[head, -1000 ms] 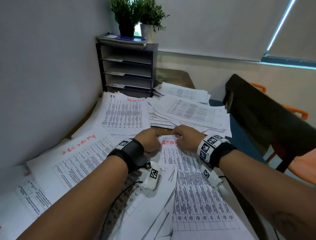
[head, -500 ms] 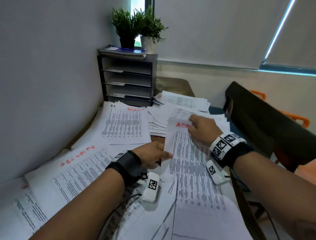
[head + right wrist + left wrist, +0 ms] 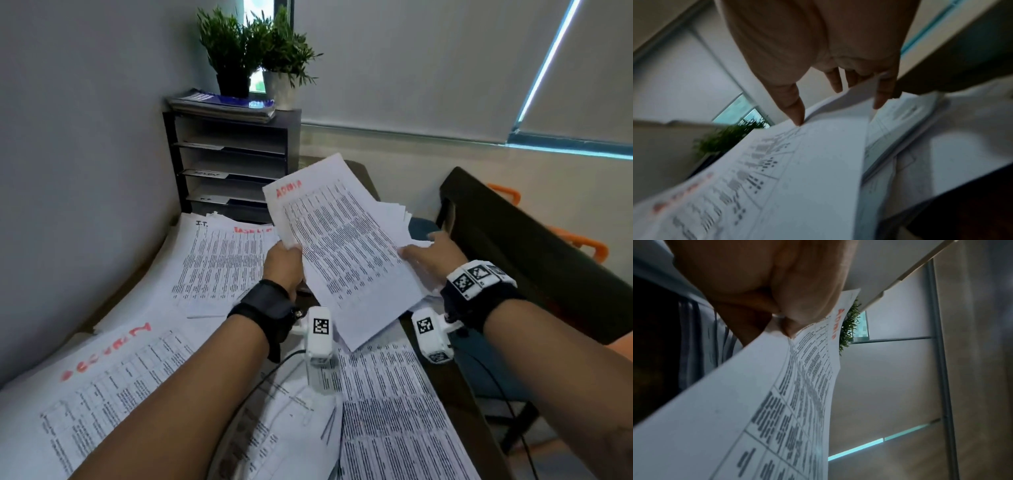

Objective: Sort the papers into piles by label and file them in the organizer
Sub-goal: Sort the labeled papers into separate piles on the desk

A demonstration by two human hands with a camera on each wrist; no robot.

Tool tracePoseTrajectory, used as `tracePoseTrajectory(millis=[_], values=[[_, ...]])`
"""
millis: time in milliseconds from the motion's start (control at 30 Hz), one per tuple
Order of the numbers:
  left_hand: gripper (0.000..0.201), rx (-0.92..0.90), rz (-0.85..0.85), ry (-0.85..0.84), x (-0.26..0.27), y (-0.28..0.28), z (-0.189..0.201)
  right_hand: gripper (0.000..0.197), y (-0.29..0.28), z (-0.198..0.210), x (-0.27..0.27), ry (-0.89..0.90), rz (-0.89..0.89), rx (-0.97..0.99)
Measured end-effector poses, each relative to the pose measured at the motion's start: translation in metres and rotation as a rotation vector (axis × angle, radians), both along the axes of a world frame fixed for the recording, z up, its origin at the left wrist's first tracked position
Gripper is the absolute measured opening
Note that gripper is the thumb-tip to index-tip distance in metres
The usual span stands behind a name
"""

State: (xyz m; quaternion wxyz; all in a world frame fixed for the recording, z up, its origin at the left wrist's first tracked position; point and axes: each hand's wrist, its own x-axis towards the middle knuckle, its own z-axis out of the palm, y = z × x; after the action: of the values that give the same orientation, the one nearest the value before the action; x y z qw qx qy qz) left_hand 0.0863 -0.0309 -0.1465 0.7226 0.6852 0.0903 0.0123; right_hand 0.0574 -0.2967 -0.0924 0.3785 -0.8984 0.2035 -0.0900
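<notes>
A printed sheet with ADMIN in red point(image 3: 342, 260) is held tilted above the table. My left hand point(image 3: 286, 262) grips its left edge; in the left wrist view the thumb and fingers of that hand point(image 3: 785, 318) pinch the sheet point(image 3: 801, 386). My right hand point(image 3: 430, 251) holds the right edge. In the right wrist view that hand point(image 3: 818, 104) has its thumb on top of the sheet point(image 3: 797, 170) and its fingers behind. The dark slotted organizer point(image 3: 233, 161) stands in the far corner. Piles lie below: I.T. point(image 3: 219, 267) and SECURITY point(image 3: 113, 373).
A loose stack of papers point(image 3: 394, 212) lies under the raised sheet at the right. More sheets point(image 3: 383, 411) cover the near table. Two potted plants point(image 3: 246, 44) and booklets point(image 3: 222, 106) sit on the organizer. A dark chair point(image 3: 534, 246) stands to the right, and a wall runs along the left.
The ADMIN sheet, flat on the table a second ago, has been lifted and tilted up toward the organizer. Both hands rose with it, the left shifting to its left edge.
</notes>
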Motion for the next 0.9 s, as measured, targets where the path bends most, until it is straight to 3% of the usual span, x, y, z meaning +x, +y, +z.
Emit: tracePoseTrajectory(millis=[67,133,200,267,333,400,467,567,600,667,733,800,900], values=[[0.046,-0.063,0.047,0.002,0.033,-0.007,-0.018,0.050,-0.006,0.000,0.009,-0.034,-0.057,0.241],[0.056,-0.093,0.097,0.021,0.050,-0.014,-0.025,0.037,-0.008,-0.008,0.016,-0.072,-0.076,0.514],[0.051,-0.106,0.136,0.035,0.052,-0.021,-0.022,0.023,0.002,-0.017,0.023,-0.101,-0.087,0.759],[0.043,-0.122,0.133,0.027,0.039,-0.028,-0.007,0.031,0.011,-0.030,0.040,-0.066,-0.053,0.780],[0.036,-0.206,0.098,0.001,0.029,-0.034,-0.001,0.055,0.024,-0.034,0.052,0.021,0.009,0.457],[0.026,-0.332,0.037,-0.008,0.023,-0.039,-0.004,0.048,0.026,-0.031,0.068,0.176,0.025,0.173],[0.027,-0.376,-0.025,0.006,0.023,-0.041,-0.010,0.037,0.017,-0.019,0.088,0.204,-0.015,-0.116],[0.012,-0.442,-0.060,0.033,0.030,-0.036,-0.013,0.045,-0.015,-0.018,0.136,0.226,0.003,-0.445],[0.013,-0.469,-0.071,0.048,0.034,-0.034,-0.014,0.036,-0.025,-0.015,0.153,0.258,0.030,-0.550],[0.035,-0.500,-0.062,0.073,0.039,-0.033,-0.016,0.013,-0.027,-0.004,0.165,0.326,0.054,-0.655],[0.047,-0.533,-0.062,0.070,0.041,-0.034,-0.019,0.020,-0.013,0.010,0.163,0.385,0.113,-0.825],[0.047,-0.554,-0.060,0.073,0.043,-0.036,-0.022,0.039,-0.001,0.018,0.167,0.461,0.091,-0.958],[0.049,-0.532,-0.048,0.070,0.047,-0.038,-0.027,0.041,0.007,0.028,0.178,0.498,0.092,-0.962]])
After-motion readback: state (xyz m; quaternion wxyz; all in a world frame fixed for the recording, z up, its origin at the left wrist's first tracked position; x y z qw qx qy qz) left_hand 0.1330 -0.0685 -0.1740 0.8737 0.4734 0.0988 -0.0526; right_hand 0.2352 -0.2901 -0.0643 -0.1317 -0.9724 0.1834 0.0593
